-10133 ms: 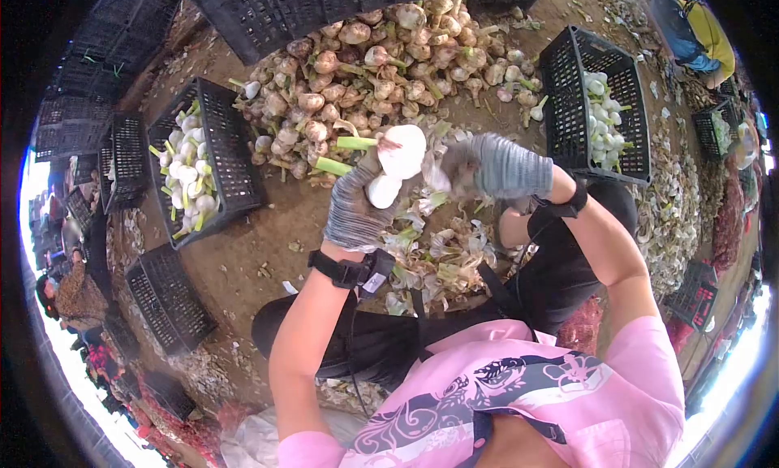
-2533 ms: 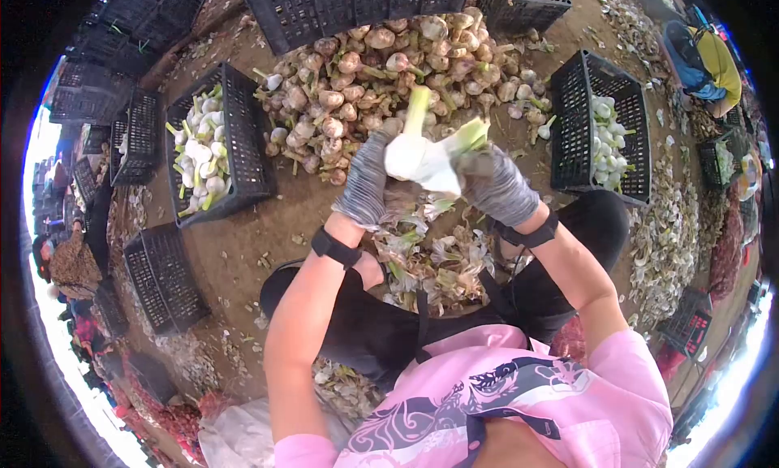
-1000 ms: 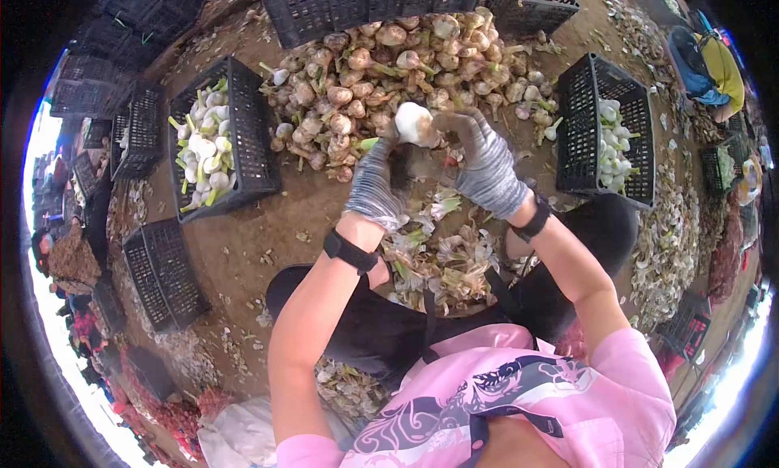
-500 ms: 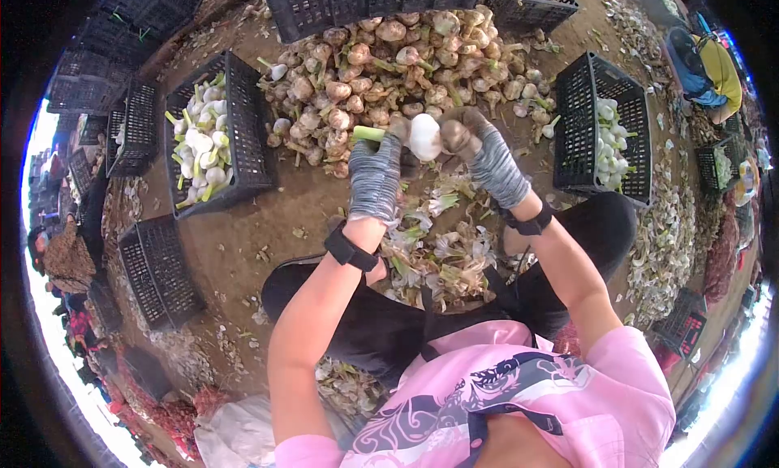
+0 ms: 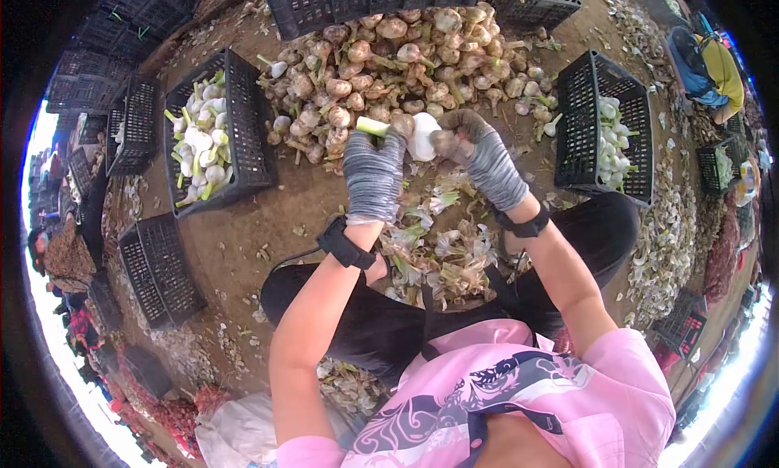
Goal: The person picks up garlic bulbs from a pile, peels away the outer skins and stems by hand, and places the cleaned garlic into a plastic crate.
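Note:
A peeled white garlic bulb (image 5: 424, 138) is held between my two gloved hands, above the front edge of a garlic heap. My left hand (image 5: 375, 169), in a grey striped glove, is closed round the stem side, and the cut green stem (image 5: 372, 127) sticks out to the left. On the bulb's other side, my right hand (image 5: 492, 161) presses curled fingers and thumb against it; those fingertips are slightly blurred. Unpeeled garlic bulbs (image 5: 357, 86) with brownish skins lie heaped just beyond both hands. Stripped garlic skins (image 5: 442, 245) lie below, between my legs.
On the left stands a black crate (image 5: 250, 135) of peeled garlic, and on the right another crate (image 5: 580, 135) holds more. A third crate (image 5: 162, 273) sits at lower left. A large black crate (image 5: 373, 5) borders the heap's far side. Another person (image 5: 710, 70) is at upper right.
The bulb has shifted slightly left and turned a little in my hands. My right fingers have moved across its right side, and my left hand has rolled so more of its back shows.

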